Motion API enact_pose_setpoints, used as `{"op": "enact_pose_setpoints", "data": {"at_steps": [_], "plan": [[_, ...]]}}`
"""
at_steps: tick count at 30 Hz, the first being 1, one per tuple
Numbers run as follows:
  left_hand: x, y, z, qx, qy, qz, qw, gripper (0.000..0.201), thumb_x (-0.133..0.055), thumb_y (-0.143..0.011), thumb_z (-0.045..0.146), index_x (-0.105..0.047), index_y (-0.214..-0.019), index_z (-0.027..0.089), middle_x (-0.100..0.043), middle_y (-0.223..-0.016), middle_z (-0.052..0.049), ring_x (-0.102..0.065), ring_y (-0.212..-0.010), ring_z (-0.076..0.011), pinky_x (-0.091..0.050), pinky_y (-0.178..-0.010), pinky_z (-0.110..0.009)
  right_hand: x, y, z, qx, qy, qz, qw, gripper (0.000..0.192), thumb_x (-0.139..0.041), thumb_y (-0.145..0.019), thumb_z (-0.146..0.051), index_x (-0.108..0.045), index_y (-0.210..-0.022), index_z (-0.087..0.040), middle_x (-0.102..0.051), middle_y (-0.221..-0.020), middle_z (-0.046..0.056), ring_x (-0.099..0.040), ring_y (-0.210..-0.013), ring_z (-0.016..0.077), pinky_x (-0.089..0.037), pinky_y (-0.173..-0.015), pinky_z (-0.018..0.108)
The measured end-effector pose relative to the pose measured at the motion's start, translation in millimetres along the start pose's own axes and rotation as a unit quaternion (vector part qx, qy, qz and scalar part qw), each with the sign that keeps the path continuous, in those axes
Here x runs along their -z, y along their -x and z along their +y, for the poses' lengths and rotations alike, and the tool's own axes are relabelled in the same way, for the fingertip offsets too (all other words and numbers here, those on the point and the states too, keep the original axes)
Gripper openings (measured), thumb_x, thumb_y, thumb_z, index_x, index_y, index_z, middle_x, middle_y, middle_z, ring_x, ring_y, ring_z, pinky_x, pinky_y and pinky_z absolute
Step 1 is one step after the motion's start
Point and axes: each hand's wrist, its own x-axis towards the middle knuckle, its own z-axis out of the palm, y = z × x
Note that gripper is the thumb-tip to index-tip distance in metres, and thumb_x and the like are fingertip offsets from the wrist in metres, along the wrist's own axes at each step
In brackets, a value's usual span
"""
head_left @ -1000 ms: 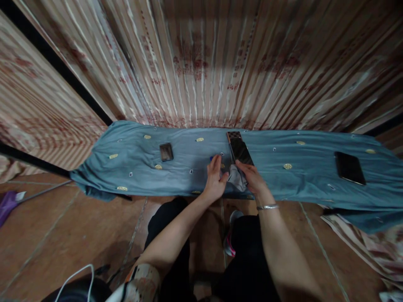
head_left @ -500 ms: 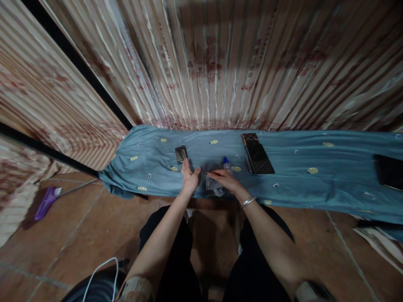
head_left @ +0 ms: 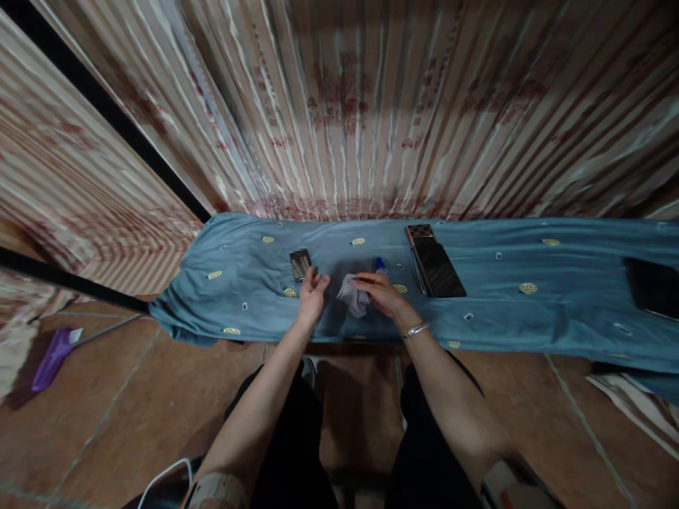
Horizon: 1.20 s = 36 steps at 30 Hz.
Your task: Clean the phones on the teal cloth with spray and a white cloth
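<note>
Nearest the camera were the person's dark-clad legs above a brown tiled floor, with a white cable looping in at the lower left. Both forearms reached forward to the near edge of a table under a blue cover.

The left hand lay on the cover with its fingers loosely apart and nothing in it. Its fingertips were just beside a small dark device, but whether they touched it could not be told. The right hand, a bracelet on its wrist, had its fingers drawn together on a crumpled pale cloth, which rested on the cover between the two hands.

By the look of it, this was a wiping job caught between items: the cloth was gathered up and no device was under it. Working on the small device would call for the left fingers to close on its edges and steady it, and for the cloth to be brought across to its face.

Just past the right hand stood a little blue-capped bottle. Farther right lay a larger dark phone, and another dark device sat well apart at the edge of the frame. A striped curtain hung behind the table, and a purple broom lay on the floor at far left.
</note>
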Motion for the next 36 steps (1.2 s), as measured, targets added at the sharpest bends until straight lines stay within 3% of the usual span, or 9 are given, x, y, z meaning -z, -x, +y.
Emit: {"op": "enact_pose_setpoints", "data": {"at_steps": [5, 8, 13, 15, 18, 22, 28, 32, 36], "plan": [[-23.2, 37.2, -0.4, 0.205, 0.135, -0.121, 0.962, 0.028, -0.073, -0.072, 0.039, -0.069, -0.088, 0.016, -0.073, -0.087, -0.007, -0.068, -0.082, -0.0178, -0.051, -0.076, -0.028, 2.2, -1.8, -6.1, -0.027, -0.073, 0.012, 0.997, 0.027, -0.080, -0.053, -0.037, -0.074, -0.076, -0.024, -0.071, -0.070, -0.003, -0.057, -0.058, 0.0123, -0.043, -0.053, 0.023], [-30.3, 43.8, -1.1, 0.210, 0.155, -0.147, 0.954, 0.025, -0.076, -0.069, 0.029, -0.071, -0.087, 0.014, -0.072, -0.076, -0.003, -0.064, -0.067, -0.0125, -0.048, -0.065, -0.023, 2.2, -2.0, -5.1, -0.013, -0.054, 0.011, 0.998, 0.022, -0.077, -0.055, -0.036, -0.073, -0.073, -0.024, -0.068, -0.065, -0.004, -0.054, -0.056, 0.0112, -0.041, -0.051, 0.022], [-29.5, 39.2, -1.2, 0.195, 0.157, -0.087, 0.964, 0.017, -0.075, -0.069, 0.023, -0.069, -0.079, 0.012, -0.070, -0.070, -0.001, -0.062, -0.063, -0.0119, -0.048, -0.066, -0.025, 10.8, -0.2, -5.2, 0.075, 0.092, 0.005, 0.993, 0.026, -0.067, -0.071, -0.040, -0.074, -0.089, -0.022, -0.073, -0.083, 0.000, -0.063, -0.073, 0.0167, -0.049, -0.066, 0.027], [-26.1, 36.8, 2.0, 0.186, 0.169, -0.066, 0.966, 0.014, -0.074, -0.071, 0.023, -0.068, -0.079, 0.014, -0.070, -0.072, -0.001, -0.064, -0.066, -0.0121, -0.050, -0.071, -0.026, 19.6, -0.7, -6.0, 0.147, 0.198, 0.080, 0.966, 0.027, -0.060, -0.080, -0.039, -0.073, -0.096, -0.022, -0.074, -0.095, 0.005, -0.066, -0.085, 0.0203, -0.051, -0.080, 0.033], [-21.6, 35.4, 9.4, 0.193, 0.190, -0.041, 0.962, 0.012, -0.071, -0.076, 0.023, -0.068, -0.083, 0.014, -0.071, -0.079, -0.002, -0.066, -0.073, -0.0134, -0.051, -0.078, -0.029, 34.2, -5.1, -3.7, 0.221, 0.372, 0.212, 0.876, 0.029, -0.053, -0.087, -0.030, -0.069, -0.108, -0.019, -0.070, -0.112, 0.012, -0.062, -0.105, 0.0264, -0.044, -0.099, 0.043], [-19.6, 37.9, 17.9, 0.245, 0.208, -0.032, 0.946, 0.019, -0.057, -0.089, 0.028, -0.068, -0.093, 0.013, -0.072, -0.085, -0.006, -0.067, -0.075, -0.0158, -0.053, -0.077, -0.033, 48.9, -15.3, 6.9, 0.220, 0.470, 0.244, 0.819, 0.039, -0.054, -0.084, -0.025, -0.063, -0.120, -0.012, -0.064, -0.124, 0.019, -0.056, -0.118, 0.0310, -0.039, -0.105, 0.047], [-17.8, 43.3, 21.7, 0.198, 0.196, -0.082, 0.957, 0.025, -0.076, -0.068, 0.016, -0.069, -0.093, 0.014, -0.073, -0.082, -0.003, -0.067, -0.072, -0.0144, -0.052, -0.074, -0.029, 59.5, -20.2, 9.6, 0.096, 0.391, 0.213, 0.890, 0.043, -0.063, -0.068, -0.023, -0.068, -0.111, -0.018, -0.073, -0.105, 0.010, -0.065, -0.100, 0.0288, -0.048, -0.093, 0.044], [-15.7, 40.9, 17.9, 0.177, 0.206, -0.066, 0.960, 0.030, -0.080, -0.058, 0.014, -0.070, -0.087, 0.014, -0.073, -0.080, -0.001, -0.067, -0.072, -0.0146, -0.052, -0.074, -0.029, 49.2, -10.5, -3.9, 0.032, 0.127, 0.144, 0.981, 0.039, -0.064, -0.062, -0.028, -0.072, -0.100, -0.022, -0.075, -0.096, 0.003, -0.067, -0.085, 0.0206, -0.052, -0.073, 0.030], [-11.5, 35.1, 14.3, 0.161, 0.205, -0.057, 0.964, 0.024, -0.075, -0.062, 0.013, -0.070, -0.086, 0.013, -0.073, -0.079, -0.002, -0.066, -0.072, -0.0146, -0.050, -0.073, -0.028, 30.8, 2.1, -18.4, -0.015, -0.078, 0.027, 0.996, 0.038, -0.061, -0.063, -0.030, -0.073, -0.098, -0.023, -0.076, -0.097, 0.003, -0.065, -0.072, 0.0168, -0.050, -0.057, 0.024]]}}
